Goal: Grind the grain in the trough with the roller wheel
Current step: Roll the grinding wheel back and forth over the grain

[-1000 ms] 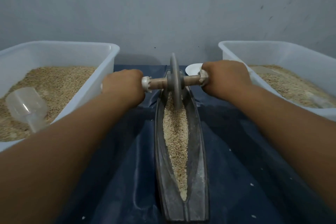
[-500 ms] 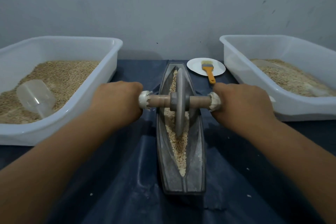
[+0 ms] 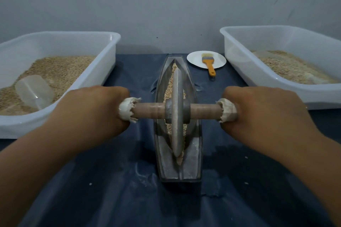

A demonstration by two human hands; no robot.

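Metal roller wheel (image 3: 177, 110) judged heavy, rigid | axle ends gripped: left hand (image 3: 92, 110) 9 o'clock, right hand (image 3: 258, 110) 3 o'clock, fingers curled round | grain (image 3: 168, 90) loose in trough (image 3: 195, 153)

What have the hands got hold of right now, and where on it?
Both grip the roller wheel by its wooden axle: the left hand on the wrapped left end, the right hand on the wrapped right end.
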